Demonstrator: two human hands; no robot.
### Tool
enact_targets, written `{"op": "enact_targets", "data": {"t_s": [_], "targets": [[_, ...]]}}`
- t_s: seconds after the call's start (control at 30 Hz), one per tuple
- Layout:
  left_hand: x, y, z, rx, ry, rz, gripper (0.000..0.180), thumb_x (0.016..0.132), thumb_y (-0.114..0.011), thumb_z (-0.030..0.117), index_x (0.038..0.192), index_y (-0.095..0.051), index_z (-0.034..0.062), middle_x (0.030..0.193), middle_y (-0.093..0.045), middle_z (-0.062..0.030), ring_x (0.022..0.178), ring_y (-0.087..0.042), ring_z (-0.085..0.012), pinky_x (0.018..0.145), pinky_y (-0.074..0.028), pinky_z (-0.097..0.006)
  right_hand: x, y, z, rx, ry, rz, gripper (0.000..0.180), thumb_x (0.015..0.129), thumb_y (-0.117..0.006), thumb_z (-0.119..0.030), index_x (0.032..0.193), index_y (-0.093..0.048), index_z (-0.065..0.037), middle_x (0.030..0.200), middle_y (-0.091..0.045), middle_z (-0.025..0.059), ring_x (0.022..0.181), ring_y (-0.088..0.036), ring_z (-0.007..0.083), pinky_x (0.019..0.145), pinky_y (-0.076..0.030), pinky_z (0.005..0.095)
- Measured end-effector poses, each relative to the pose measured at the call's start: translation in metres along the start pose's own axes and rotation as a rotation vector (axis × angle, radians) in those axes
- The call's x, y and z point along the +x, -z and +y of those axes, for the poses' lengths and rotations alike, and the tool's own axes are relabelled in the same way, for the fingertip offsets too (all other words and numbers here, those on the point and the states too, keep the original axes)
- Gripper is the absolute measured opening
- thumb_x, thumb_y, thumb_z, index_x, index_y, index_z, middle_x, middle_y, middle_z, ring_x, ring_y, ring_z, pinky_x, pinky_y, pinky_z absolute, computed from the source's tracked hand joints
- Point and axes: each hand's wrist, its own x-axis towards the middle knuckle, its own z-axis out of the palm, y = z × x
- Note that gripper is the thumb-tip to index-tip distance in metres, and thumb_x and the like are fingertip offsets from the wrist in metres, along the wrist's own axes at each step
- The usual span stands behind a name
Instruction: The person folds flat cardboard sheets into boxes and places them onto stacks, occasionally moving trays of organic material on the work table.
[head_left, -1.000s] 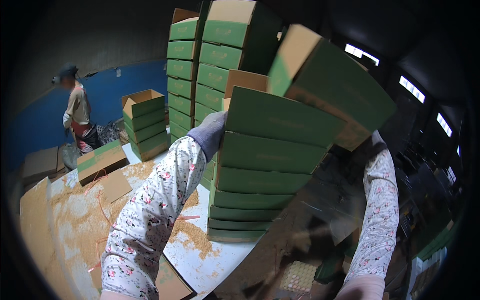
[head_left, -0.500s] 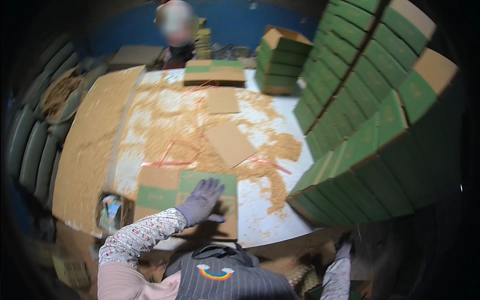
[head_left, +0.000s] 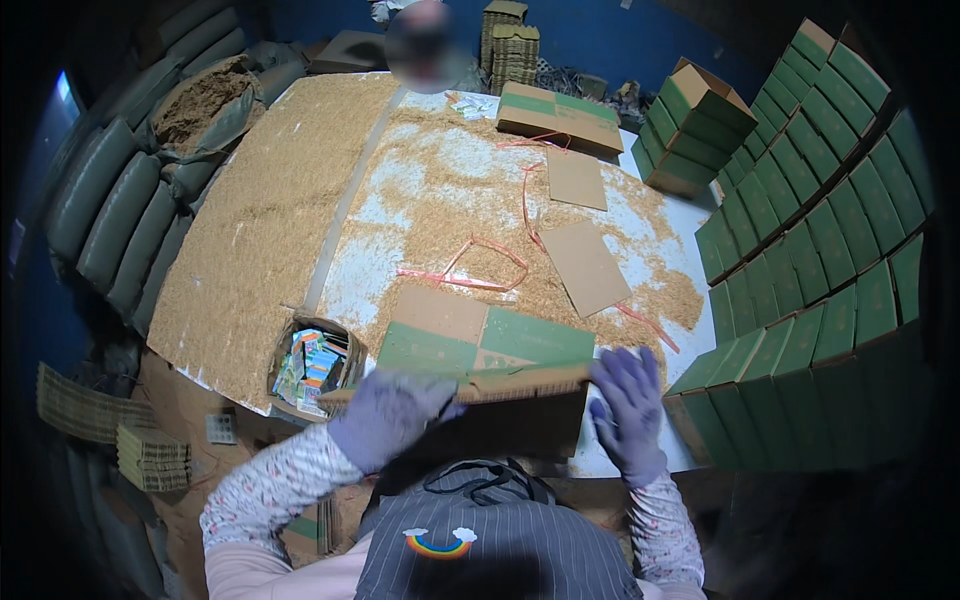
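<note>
A flattened green and brown cardboard box lies at the near edge of the table. My left hand, in a purple glove, grips its near edge on the left. My right hand, also gloved, holds the same edge on the right, next to the stacked green boxes. The near flap of the box is lifted toward me.
Loose brown shreds, red straps and two cardboard sheets cover the table. A small carton of colourful packets sits left of my hands. Another person stands at the far end by more boxes. Sacks line the left.
My head has turned from the box stack down to the table. Both hands came down and now grip the flat box's near edge; half a second ago only the left touched it.
</note>
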Motion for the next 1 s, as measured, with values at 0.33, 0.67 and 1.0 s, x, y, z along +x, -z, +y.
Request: {"op": "enact_targets", "data": {"t_s": [0.33, 0.67, 1.0], "targets": [[0.031, 0.046, -0.08, -0.698, 0.233, -0.309, 0.043, 0.083, -0.066, 0.038, 0.113, -0.065, 0.0066, 0.098, -0.068, -0.0143, 0.092, -0.064, -0.0231, 0.086, -0.046, -0.035, -0.01, -0.065, 0.017, 0.101, 0.097, 0.3, 0.019, 0.083, -0.053, -0.027, 0.091, -0.064, -0.016, 0.096, -0.06, 0.0037, 0.108, -0.049, 0.0268, 0.107, -0.023, 0.0522], [0.063, -0.009, -0.003, -0.277, -0.429, -0.171, 0.046, 0.089, -0.053, 0.022, 0.134, -0.044, 0.0176, 0.089, -0.064, -0.0129, 0.081, -0.064, -0.0259, 0.07, -0.05, -0.037, 0.045, -0.095, 0.006, 0.009, 0.6, -0.785, 0.047, 0.091, -0.049, -0.043, 0.065, -0.063, -0.007, 0.073, -0.063, 0.0084, 0.091, -0.056, 0.0255, 0.099, -0.036, 0.0425], [0.125, -0.064, -0.021, 0.191, 0.094, 0.565, 0.08, 0.071, -0.07, 0.036, 0.141, -0.035, 0.0188, 0.129, -0.039, -0.0157, 0.124, -0.036, -0.0333, 0.107, -0.02, -0.06, -0.037, 0.011, 0.065, 0.555, -0.084, -0.808, 0.066, 0.077, -0.07, -0.024, 0.137, -0.043, -0.02, 0.147, -0.03, 0.0152, 0.14, -0.018, 0.0339, 0.112, -0.021, 0.0446]]}}
